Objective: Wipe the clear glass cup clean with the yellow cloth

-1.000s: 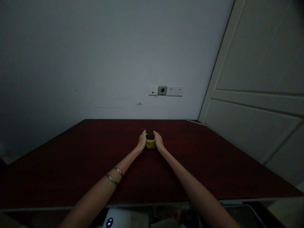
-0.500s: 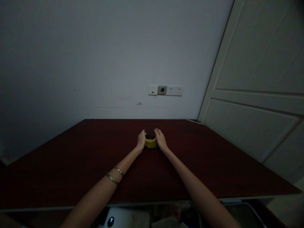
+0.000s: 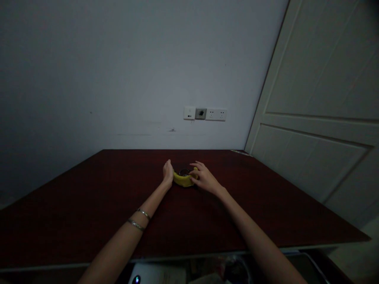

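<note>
A yellow banana (image 3: 182,181) lies curved on the dark red table, its middle bowed toward me. Behind it, within the curve, sits a small dark round thing with a shiny rim (image 3: 184,172); its kind is too dim to make out. My left hand (image 3: 167,173) stands on edge at the banana's left end, fingers stretched out and palm facing inward. At the right end, my right hand (image 3: 205,178) hovers with fingers spread and bent, overlapping the banana's tip. Whether those fingertips touch the peel cannot be told.
The wide dark red table (image 3: 89,209) reaches back to a pale wall with a row of sockets (image 3: 205,114). To the right stands a white panelled door (image 3: 314,118). Below the table's front edge are a white device (image 3: 156,273) and dim clutter.
Both hands were flat against the sides of the yellow thing. The left has shifted left; the right has turned and spread its fingers. More of the banana's length shows now.
</note>
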`<action>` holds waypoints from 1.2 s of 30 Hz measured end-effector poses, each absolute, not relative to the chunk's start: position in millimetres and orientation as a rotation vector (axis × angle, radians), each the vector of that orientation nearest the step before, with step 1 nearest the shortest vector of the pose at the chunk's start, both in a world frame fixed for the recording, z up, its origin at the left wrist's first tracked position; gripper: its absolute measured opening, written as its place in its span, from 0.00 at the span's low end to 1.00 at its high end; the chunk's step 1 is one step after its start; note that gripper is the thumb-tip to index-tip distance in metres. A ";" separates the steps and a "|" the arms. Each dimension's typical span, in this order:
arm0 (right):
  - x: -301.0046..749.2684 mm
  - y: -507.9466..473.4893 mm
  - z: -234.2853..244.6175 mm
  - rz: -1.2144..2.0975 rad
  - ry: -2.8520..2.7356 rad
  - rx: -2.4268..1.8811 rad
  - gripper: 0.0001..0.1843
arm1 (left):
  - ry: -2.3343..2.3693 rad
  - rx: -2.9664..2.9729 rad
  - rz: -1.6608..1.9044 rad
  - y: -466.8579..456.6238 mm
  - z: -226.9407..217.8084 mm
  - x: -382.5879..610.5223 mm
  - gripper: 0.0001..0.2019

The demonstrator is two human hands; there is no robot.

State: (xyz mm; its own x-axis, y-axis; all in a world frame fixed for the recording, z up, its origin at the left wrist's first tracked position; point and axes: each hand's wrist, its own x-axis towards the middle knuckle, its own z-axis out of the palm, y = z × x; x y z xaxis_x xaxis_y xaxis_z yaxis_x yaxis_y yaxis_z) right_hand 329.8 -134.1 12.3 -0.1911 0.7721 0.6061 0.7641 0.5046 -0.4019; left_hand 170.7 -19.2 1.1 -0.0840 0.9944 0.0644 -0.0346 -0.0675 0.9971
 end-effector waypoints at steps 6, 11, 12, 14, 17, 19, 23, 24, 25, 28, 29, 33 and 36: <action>331.5 -136.0 15.4 0.034 -1.991 -1.221 0.06 | 1.194 1.208 1.401 -20.2 5.2 169.2 0.16; 327.8 -138.7 25.5 0.088 -1.874 -1.170 0.04 | 1.136 1.305 1.485 -28.5 27.0 168.2 0.15; 326.5 -139.4 28.6 0.100 -1.834 -1.159 0.04 | 1.110 1.348 1.505 -31.8 34.6 168.2 0.16; 323.9 -140.9 35.6 0.124 -1.749 -1.130 0.04 | 1.051 1.454 1.539 -40.4 52.3 168.7 0.15; 321.6 -142.8 47.4 0.153 -1.605 -1.080 0.05 | 0.942 1.646 1.536 -57.2 81.6 169.9 0.12; 321.2 -143.4 55.6 0.169 -1.501 -1.047 0.07 | 0.873 1.765 1.520 -69.9 100.3 170.4 0.11; 321.9 -145.0 72.3 0.187 -1.301 -0.991 0.11 | 0.786 2.090 1.501 -94.8 126.0 170.0 0.12; 322.0 -145.8 76.2 0.181 -1.254 -0.982 0.11 | 0.787 2.122 1.484 -100.0 129.0 169.9 0.13; 322.1 -146.8 79.8 0.173 -1.210 -0.975 0.11 | 0.790 2.120 1.460 -104.5 130.6 169.9 0.16; 321.5 -150.8 87.9 0.150 -1.101 -0.956 0.11 | 0.851 2.151 1.316 -111.9 129.1 171.0 0.23; 321.0 -152.3 89.4 0.145 -1.075 -0.949 0.11 | 0.847 2.173 1.247 -112.2 127.4 171.9 0.23; 318.9 -156.7 90.1 0.151 -1.019 -0.929 0.12 | 0.682 2.172 1.033 -106.1 121.2 176.5 0.16; 317.9 -157.9 87.3 0.186 -1.015 -0.924 0.13 | 0.637 2.055 1.005 -99.7 119.1 179.1 0.13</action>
State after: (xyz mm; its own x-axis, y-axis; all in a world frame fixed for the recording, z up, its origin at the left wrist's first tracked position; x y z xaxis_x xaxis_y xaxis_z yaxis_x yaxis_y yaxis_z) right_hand 317.9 -157.9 87.3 0.5478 0.5302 0.6472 0.2667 0.6225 -0.7358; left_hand 179.1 -99.7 119.1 0.5683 0.6927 0.4441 0.1055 -0.5966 0.7956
